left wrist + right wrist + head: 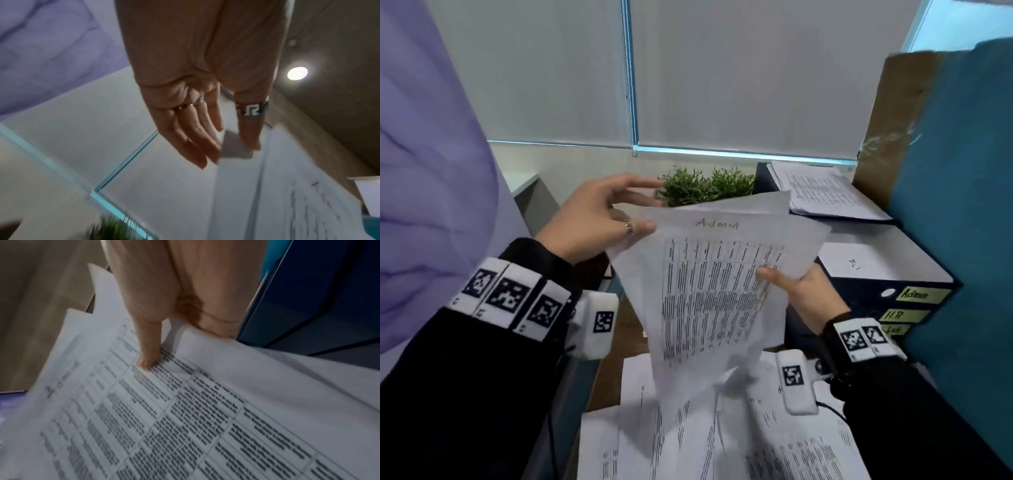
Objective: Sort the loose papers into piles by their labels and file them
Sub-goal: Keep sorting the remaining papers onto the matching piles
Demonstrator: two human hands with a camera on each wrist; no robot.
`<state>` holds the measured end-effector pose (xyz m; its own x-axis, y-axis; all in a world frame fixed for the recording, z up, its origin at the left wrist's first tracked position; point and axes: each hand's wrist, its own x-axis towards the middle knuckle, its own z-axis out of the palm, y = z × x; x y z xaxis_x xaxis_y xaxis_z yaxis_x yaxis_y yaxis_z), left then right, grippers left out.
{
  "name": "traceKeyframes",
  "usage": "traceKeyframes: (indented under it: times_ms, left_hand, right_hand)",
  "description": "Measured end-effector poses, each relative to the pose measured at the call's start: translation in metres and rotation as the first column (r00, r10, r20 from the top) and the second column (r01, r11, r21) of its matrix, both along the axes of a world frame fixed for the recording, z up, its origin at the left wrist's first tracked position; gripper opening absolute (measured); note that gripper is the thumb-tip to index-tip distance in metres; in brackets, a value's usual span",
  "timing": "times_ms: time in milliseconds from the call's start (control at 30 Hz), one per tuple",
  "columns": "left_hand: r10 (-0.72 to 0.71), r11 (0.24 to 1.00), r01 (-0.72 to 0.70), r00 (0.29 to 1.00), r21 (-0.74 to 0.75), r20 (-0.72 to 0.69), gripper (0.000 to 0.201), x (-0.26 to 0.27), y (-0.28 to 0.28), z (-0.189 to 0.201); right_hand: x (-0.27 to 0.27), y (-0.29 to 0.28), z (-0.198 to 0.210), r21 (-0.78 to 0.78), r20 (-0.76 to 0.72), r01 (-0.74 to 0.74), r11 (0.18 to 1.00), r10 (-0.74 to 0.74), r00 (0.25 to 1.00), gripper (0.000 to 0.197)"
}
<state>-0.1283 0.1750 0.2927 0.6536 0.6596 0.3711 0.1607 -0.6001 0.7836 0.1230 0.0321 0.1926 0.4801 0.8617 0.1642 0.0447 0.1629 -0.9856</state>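
Held sheaf: the right hand [803, 294] grips a fan of printed papers [717, 291] at their right edge, thumb on top and fingers hidden beneath, raised so the handwritten "Admin" heading faces the person, probably to read the label before sorting.
Left hand [599, 216]: fingers nearly straight and loose, thumb at the sheaf's upper left corner; in the left wrist view a corner lies between thumb and fingers, so it seems to steady or peel a sheet, not clamp it.
Paper: thin, limp white sheets with dense table print, corners splayed, lower ends drooping.
Loose papers [722, 442]: spread overlapping on the table below.
Binders [887, 291]: dark, rigid, stacked flat at right; spine labels include "Admin", likely this sheaf's destination.
Plant [703, 186]: bushy green, behind the sheaf.
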Motion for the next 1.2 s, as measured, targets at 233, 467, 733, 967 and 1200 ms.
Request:
traceKeyframes:
  times_ms: [233, 467, 733, 967, 1200]
  left_hand:
    - [0.006, 0.845, 0.162, 0.95, -0.51, 0.311, 0.078, 0.026, -0.008, -0.081]
    - [0.162, 0.889, 0.062, 0.883, -0.453, 0.44, 0.043, 0.065, -0.034, -0.097]
    - [-0.041, 0.751, 0.093, 0.995, -0.654, 0.095, 0.049, 0.078, -0.056, -0.182]
    - [0.092, 0.728, -0.04, 0.995, -0.684, 0.04, 0.06, 0.095, -0.056, -0.185]
    - [0.095, 0.522, -0.13, 0.991, -0.843, -0.094, 0.045, 0.1, -0.046, -0.225]
  right_hand:
    - [-0.003, -0.019, 0.005, 0.127, -0.081, 0.158, 0.979, -0.149, 0.986, 0.057]
    - [-0.009, -0.04, 0.006, 0.165, 0.056, 0.28, 0.946, -0.292, 0.955, 0.042]
    - [-0.004, -0.07, -0.084, -0.172, -0.066, 0.142, 0.975, -0.155, 0.986, 0.041]
    - [0.011, -0.064, -0.078, -0.178, -0.009, 0.286, 0.942, -0.292, 0.956, 0.027]
    - [0.043, -0.107, -0.11, -0.531, 0.115, 0.173, 0.83, -0.132, 0.985, 0.031]
